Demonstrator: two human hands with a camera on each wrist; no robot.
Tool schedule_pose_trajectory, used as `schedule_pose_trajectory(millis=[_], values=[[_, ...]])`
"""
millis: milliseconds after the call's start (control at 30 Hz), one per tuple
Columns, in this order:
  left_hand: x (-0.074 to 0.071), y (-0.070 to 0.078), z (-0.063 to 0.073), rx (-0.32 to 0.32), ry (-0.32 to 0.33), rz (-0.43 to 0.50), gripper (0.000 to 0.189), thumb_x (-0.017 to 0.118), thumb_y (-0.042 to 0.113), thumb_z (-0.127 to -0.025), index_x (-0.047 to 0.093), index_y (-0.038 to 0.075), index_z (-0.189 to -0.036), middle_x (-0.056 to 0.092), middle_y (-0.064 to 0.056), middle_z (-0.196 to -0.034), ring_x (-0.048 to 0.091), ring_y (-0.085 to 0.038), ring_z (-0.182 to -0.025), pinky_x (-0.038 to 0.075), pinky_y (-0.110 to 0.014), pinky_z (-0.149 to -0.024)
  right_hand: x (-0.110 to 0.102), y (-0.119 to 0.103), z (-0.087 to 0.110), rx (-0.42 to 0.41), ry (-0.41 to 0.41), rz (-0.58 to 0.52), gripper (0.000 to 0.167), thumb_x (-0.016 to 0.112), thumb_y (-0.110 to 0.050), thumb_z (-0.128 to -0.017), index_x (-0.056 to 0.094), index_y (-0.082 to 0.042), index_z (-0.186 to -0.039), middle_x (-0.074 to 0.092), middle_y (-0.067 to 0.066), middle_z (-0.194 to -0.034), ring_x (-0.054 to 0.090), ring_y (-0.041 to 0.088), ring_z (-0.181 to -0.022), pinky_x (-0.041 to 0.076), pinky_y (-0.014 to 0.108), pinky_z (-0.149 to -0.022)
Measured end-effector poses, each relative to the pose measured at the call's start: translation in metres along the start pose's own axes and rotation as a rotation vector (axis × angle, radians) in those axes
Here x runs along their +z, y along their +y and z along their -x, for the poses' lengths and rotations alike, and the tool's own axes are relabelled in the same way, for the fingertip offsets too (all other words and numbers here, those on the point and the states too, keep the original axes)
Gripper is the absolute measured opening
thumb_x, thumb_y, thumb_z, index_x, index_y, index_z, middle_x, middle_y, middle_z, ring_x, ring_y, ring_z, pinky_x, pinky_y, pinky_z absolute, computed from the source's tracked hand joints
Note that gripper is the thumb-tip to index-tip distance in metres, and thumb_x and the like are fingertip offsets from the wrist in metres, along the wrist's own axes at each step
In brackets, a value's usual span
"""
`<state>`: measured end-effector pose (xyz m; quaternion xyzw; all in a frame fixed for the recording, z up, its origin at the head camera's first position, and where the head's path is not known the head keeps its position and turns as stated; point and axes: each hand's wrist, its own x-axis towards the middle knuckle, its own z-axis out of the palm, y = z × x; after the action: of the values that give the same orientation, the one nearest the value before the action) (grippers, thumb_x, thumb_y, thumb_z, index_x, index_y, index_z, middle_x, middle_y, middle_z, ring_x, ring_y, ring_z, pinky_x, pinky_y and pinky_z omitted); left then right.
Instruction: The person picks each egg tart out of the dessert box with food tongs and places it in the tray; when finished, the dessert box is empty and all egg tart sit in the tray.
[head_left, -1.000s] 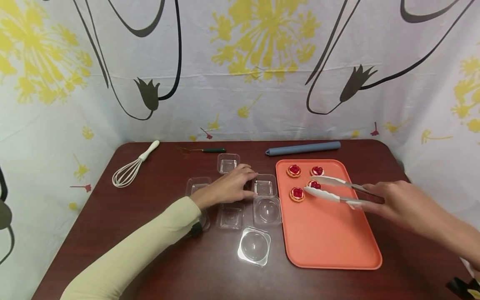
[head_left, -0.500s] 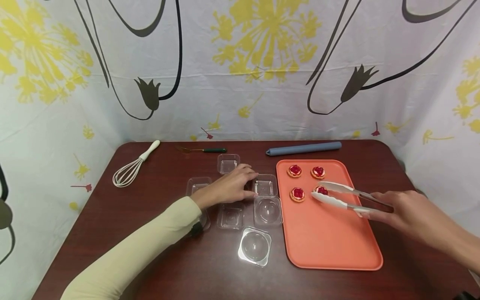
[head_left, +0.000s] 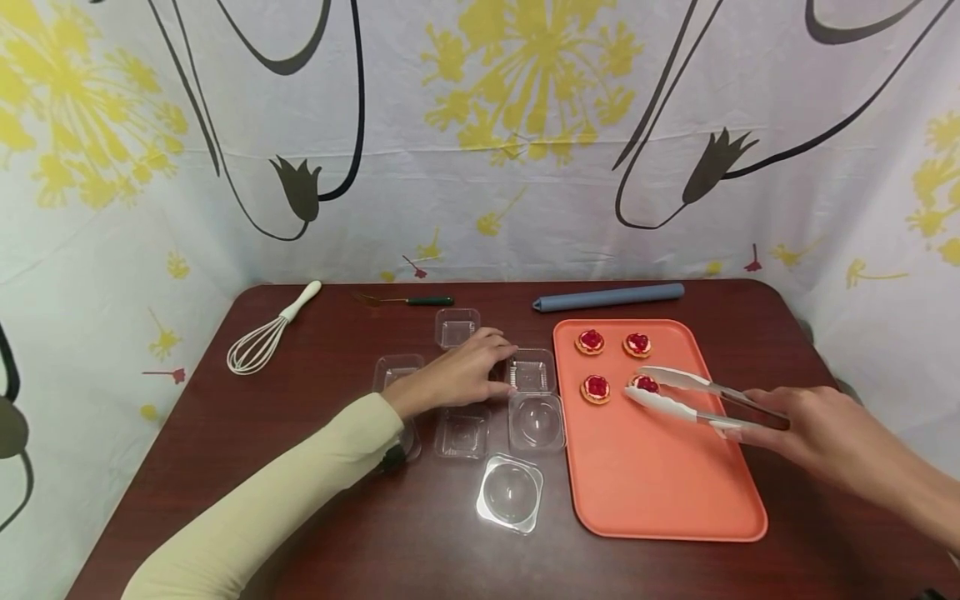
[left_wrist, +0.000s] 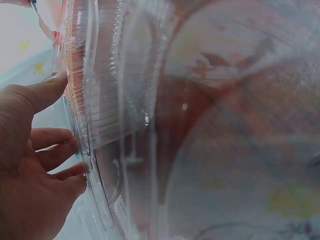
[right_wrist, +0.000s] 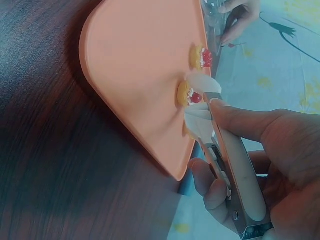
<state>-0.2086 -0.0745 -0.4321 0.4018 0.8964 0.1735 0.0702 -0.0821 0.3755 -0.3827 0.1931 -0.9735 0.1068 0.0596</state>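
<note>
My right hand (head_left: 813, 425) grips a pair of metal tongs with white tips (head_left: 697, 398). The tips stand on both sides of a small red-topped tart (head_left: 644, 383) on the orange tray (head_left: 660, 467). In the right wrist view the tongs (right_wrist: 235, 170) are spread around that tart (right_wrist: 186, 94). Three similar tarts, such as one (head_left: 596, 389) to its left, sit on the tray. My left hand (head_left: 468, 371) touches the left edge of a clear plastic container (head_left: 532, 372) beside the tray; its fingertips (left_wrist: 70, 145) rest along the rim in the left wrist view.
Several clear containers and lids lie around my left hand, including a container (head_left: 461, 433) and a lid (head_left: 510, 493). A white whisk (head_left: 258, 346) lies far left. A green-handled tool (head_left: 427, 301) and a blue-grey rod (head_left: 609, 297) lie along the back.
The tongs have shifted right and slightly toward me, and the tart between their tips has moved with them across the tray. My left hand has stayed in place.
</note>
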Motion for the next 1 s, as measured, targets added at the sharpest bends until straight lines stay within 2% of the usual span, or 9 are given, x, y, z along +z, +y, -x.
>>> schedule_pose_trajectory(millis=[200,233,267,433,500,567,667,900,1000], values=[[0.000,0.000,0.001,-0.013,-0.011,-0.001,0.071,0.084,0.035,-0.100,0.060,-0.007,-0.152,0.063,-0.021,-0.151,0.045,-0.038,-0.152,0.036,-0.045,-0.129,0.001,0.001,0.001,-0.006,0.038,-0.003,0.039,0.100,-0.033,-0.077,0.083,-0.010,-0.105,0.037,-0.020,-0.068,0.036,-0.001,-0.064,0.038,0.029,-0.060],[0.000,0.000,0.001,-0.015,-0.013,0.007,0.071,0.084,0.035,-0.101,0.059,-0.007,-0.153,0.062,-0.021,-0.152,0.044,-0.039,-0.153,0.035,-0.046,-0.129,0.000,0.002,0.001,0.001,0.043,-0.006,0.043,0.101,-0.032,-0.076,0.083,-0.008,-0.107,0.041,-0.020,-0.069,0.038,0.000,-0.065,0.039,0.029,-0.060],[0.009,-0.008,-0.003,-0.010,-0.006,0.004,0.074,0.083,0.039,-0.101,0.058,-0.006,-0.154,0.061,-0.021,-0.154,0.042,-0.038,-0.155,0.034,-0.045,-0.130,0.000,0.002,0.001,0.013,0.047,-0.012,0.046,0.101,-0.033,-0.076,0.083,-0.006,-0.108,0.048,-0.019,-0.070,0.041,0.000,-0.065,0.040,0.030,-0.060],[0.006,-0.008,-0.001,-0.036,-0.002,0.043,0.076,0.082,0.037,-0.101,0.054,-0.006,-0.158,0.056,-0.021,-0.160,0.037,-0.039,-0.159,0.031,-0.048,-0.131,-0.003,0.002,0.000,0.068,0.071,-0.049,0.058,0.101,-0.032,-0.077,0.080,0.001,-0.120,0.066,-0.010,-0.079,0.047,0.002,-0.069,0.044,0.029,-0.060],[-0.004,0.002,0.004,-0.053,-0.002,0.046,0.075,0.082,0.034,-0.102,0.053,-0.006,-0.158,0.054,-0.021,-0.162,0.036,-0.040,-0.160,0.032,-0.049,-0.131,-0.003,0.002,-0.001,0.081,0.092,-0.063,0.054,0.100,-0.031,-0.079,0.079,-0.002,-0.119,0.059,-0.013,-0.073,0.044,0.001,-0.066,0.040,0.028,-0.059],[-0.008,0.003,0.006,-0.055,0.007,0.045,0.076,0.081,0.035,-0.102,0.052,-0.006,-0.159,0.053,-0.021,-0.163,0.035,-0.040,-0.160,0.032,-0.048,-0.131,-0.001,0.002,0.000,0.104,0.117,-0.078,0.048,0.099,-0.031,-0.081,0.078,-0.005,-0.116,0.051,-0.014,-0.068,0.041,0.001,-0.064,0.037,0.026,-0.059],[-0.012,0.002,0.010,-0.059,0.023,0.060,0.077,0.082,0.036,-0.102,0.051,-0.006,-0.159,0.052,-0.022,-0.164,0.034,-0.041,-0.161,0.032,-0.050,-0.131,0.004,0.003,0.000,0.171,0.159,-0.123,0.043,0.099,-0.031,-0.083,0.075,-0.008,-0.110,0.048,-0.012,-0.067,0.041,0.003,-0.063,0.033,0.023,-0.059],[-0.021,-0.005,0.029,-0.114,0.064,0.103,0.079,0.080,0.038,-0.103,0.048,-0.002,-0.163,0.048,-0.020,-0.168,0.029,-0.039,-0.163,0.032,-0.055,-0.130,0.020,0.009,0.001,0.396,0.186,-0.214,0.050,0.095,-0.039,-0.088,0.071,-0.004,-0.114,0.071,-0.001,-0.084,0.051,0.002,-0.071,0.035,0.023,-0.065],[-0.025,-0.008,0.040,-0.134,0.099,0.113,0.082,0.081,0.039,-0.102,0.047,-0.001,-0.164,0.046,-0.019,-0.169,0.029,-0.039,-0.164,0.033,-0.057,-0.129,0.028,0.016,0.004,0.483,0.186,-0.234,0.054,0.093,-0.045,-0.089,0.069,-0.003,-0.113,0.069,0.004,-0.082,0.056,0.013,-0.077,0.036,0.026,-0.063]])
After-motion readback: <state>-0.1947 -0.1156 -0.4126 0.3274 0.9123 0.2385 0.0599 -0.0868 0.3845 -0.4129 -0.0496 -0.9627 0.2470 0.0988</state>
